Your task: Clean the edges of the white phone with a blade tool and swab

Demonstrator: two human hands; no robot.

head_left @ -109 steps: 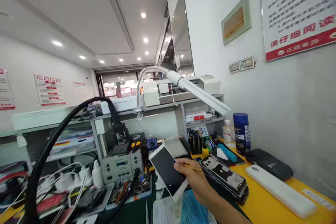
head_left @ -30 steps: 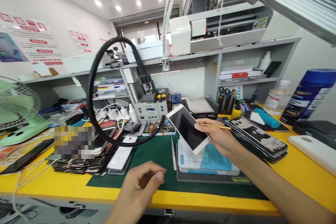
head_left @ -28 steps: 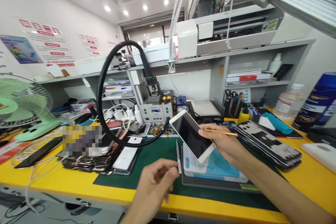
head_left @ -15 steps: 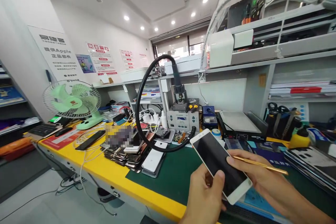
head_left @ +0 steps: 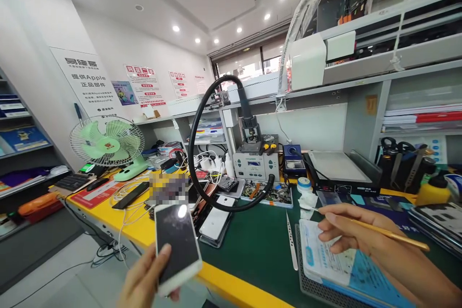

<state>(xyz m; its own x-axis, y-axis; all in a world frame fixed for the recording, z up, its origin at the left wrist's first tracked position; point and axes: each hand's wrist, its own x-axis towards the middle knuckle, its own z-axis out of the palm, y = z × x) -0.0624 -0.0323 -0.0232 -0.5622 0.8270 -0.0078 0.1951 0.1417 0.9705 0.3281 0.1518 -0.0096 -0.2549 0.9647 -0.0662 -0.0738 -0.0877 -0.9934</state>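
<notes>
My left hand (head_left: 146, 276) is closed round the lower left side of a white-framed smartphone (head_left: 176, 245). Its dark screen faces up and reflects a ceiling light, and the phone is held tilted over the yellow front edge. On the right, my right hand (head_left: 355, 231) keeps a slim gold pen-like tool (head_left: 391, 235) between its fingers, the shaft pointing back to the right. Crumpled white tissue (head_left: 308, 201) lies just beyond the fingertips. Beneath that hand is a blue and white packet (head_left: 328, 255) on a dark perforated tray (head_left: 306, 285). Silver tweezers (head_left: 291, 243) lie left of it.
A hot-air station (head_left: 252, 163) with a looping black hose (head_left: 193, 154) stands behind. Left of the green mat (head_left: 245, 250) are stacked phones, a white phone (head_left: 216, 219) and a green fan (head_left: 108, 144). A parts tray (head_left: 276, 194) and a flat heating plate (head_left: 335, 166) sit further back.
The phone has moved left in my left hand, away from my right hand, which has let go of it and shifted right with the gold tool. The tweezers and packet are now uncovered.
</notes>
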